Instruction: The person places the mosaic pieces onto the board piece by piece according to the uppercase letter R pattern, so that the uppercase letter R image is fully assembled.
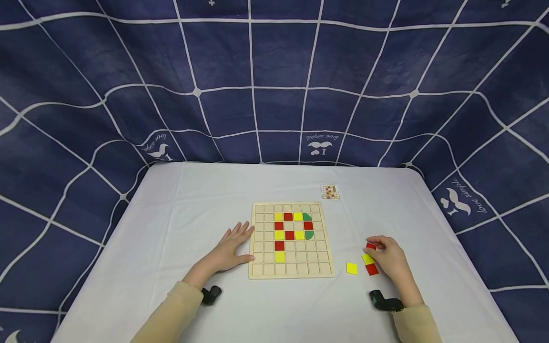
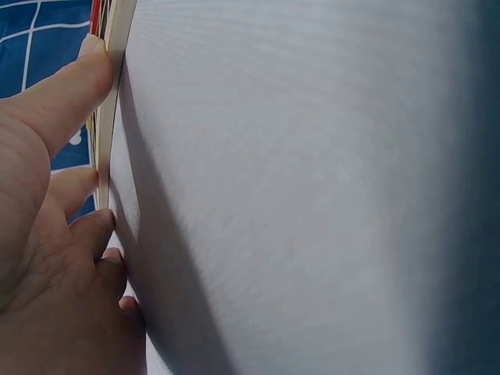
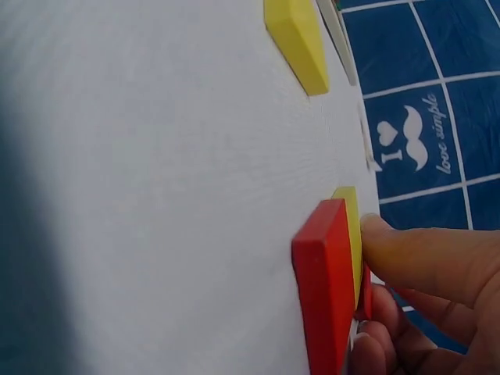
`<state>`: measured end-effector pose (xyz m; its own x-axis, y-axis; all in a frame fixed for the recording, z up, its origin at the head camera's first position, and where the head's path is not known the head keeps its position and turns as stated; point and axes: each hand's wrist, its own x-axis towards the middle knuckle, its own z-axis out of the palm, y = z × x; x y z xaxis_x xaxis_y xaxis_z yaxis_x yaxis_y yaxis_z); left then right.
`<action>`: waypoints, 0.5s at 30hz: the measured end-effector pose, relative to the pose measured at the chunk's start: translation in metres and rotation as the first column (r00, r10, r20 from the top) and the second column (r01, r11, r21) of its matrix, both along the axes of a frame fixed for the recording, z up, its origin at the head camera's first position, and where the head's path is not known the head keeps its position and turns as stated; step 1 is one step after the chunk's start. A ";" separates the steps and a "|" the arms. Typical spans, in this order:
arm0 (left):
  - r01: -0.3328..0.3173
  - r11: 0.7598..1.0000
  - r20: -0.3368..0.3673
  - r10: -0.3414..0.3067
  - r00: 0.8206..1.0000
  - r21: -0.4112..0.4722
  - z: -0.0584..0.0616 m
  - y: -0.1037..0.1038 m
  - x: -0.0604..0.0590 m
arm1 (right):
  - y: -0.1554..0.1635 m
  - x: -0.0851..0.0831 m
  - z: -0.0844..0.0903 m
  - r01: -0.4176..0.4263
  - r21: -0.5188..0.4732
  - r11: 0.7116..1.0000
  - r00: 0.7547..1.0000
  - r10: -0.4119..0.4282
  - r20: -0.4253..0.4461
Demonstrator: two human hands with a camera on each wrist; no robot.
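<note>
A wooden grid board (image 1: 291, 274) lies in the middle of the white table, with red, yellow and green tiles set in its cells. My left hand (image 1: 233, 245) lies flat beside the board's left edge (image 2: 105, 117), fingers straight and touching it. My right hand (image 1: 388, 257) sits to the right of the board and pinches a small red tile (image 1: 371, 246) in its fingertips. Under and beside that hand lie a yellow tile (image 1: 367, 258) and a red tile (image 1: 371, 269) (image 3: 324, 285). Another yellow tile (image 1: 351, 268) (image 3: 297, 39) lies loose a little to the left.
A small pattern card (image 1: 330, 191) lies behind the board at the right. A dark blue cloth (image 1: 274, 85) with white grid lines hangs around the table. Black wrist camera mounts (image 1: 211, 294) show at both wrists.
</note>
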<state>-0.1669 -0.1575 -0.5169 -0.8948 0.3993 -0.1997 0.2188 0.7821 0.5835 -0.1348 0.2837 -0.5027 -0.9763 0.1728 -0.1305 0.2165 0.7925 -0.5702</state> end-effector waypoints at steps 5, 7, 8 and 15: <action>0.002 1.000 -0.003 -0.001 1.000 0.003 0.000 -0.001 0.000 | 0.000 -0.002 0.002 0.022 -0.020 1.000 0.999 -0.021 0.028; 0.004 1.000 -0.003 -0.004 1.000 0.002 0.000 -0.001 0.000 | 0.000 -0.002 0.002 0.030 -0.030 0.999 0.999 -0.029 0.036; 0.005 1.000 -0.003 -0.005 1.000 0.001 0.000 -0.001 0.000 | 0.000 -0.002 0.002 0.035 -0.037 0.999 0.999 -0.034 0.038; 0.010 1.000 -0.004 -0.010 1.000 0.010 -0.002 -0.001 -0.002 | -0.001 0.001 0.005 0.048 -0.073 0.996 0.998 -0.044 0.049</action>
